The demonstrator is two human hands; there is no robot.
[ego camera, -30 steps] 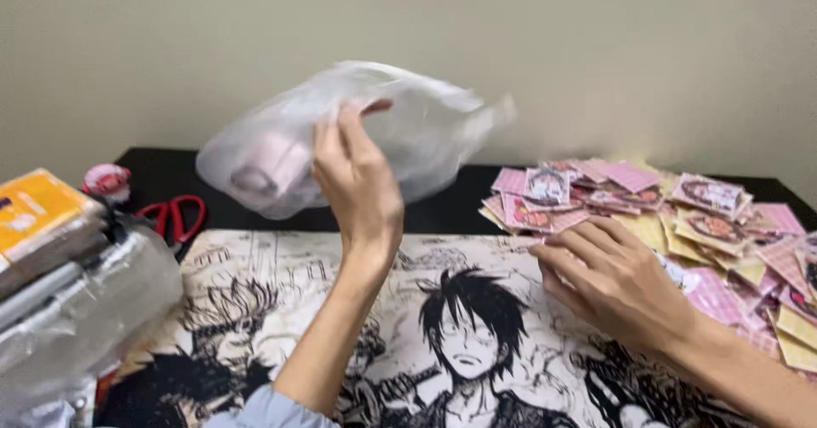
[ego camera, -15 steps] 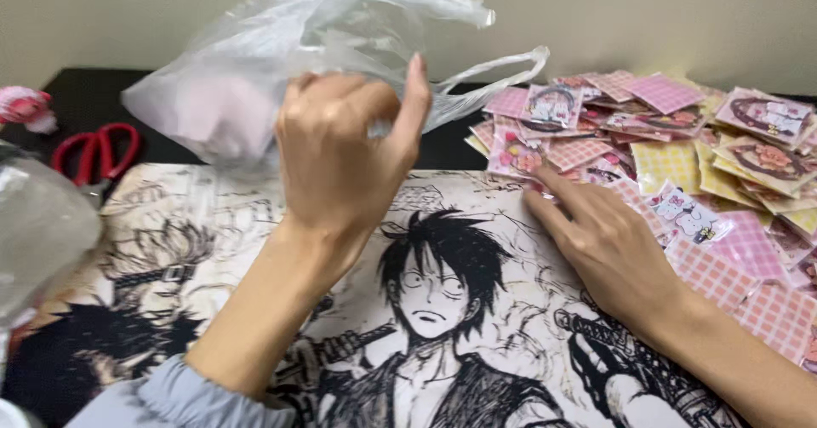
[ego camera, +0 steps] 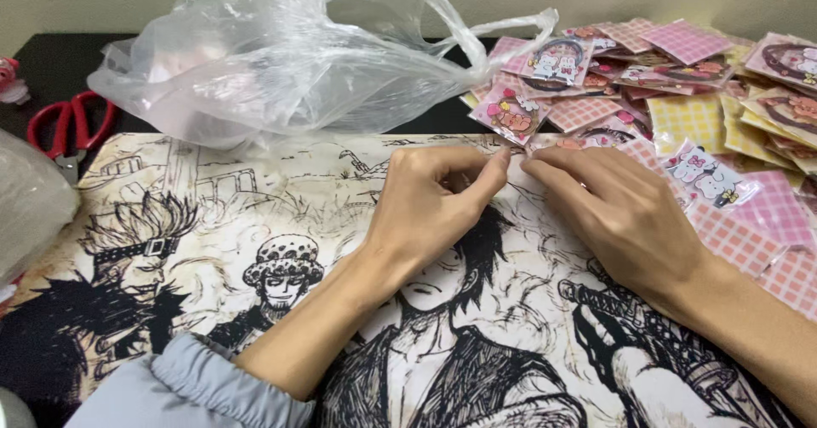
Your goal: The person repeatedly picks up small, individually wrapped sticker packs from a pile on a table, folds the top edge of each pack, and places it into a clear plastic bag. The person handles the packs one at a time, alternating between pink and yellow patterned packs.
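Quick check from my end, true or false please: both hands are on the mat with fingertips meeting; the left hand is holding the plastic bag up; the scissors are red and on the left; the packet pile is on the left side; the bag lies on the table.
1. The left hand and right hand are over the illustrated mat, fingertips meeting: true.
2. The left hand holds the plastic bag up: false; neither hand touches it.
3. The scissors have red handles and lie at the left: true.
4. The pile of small packets is on the left: false; it is on the right.
5. The bag rests on the table: true.
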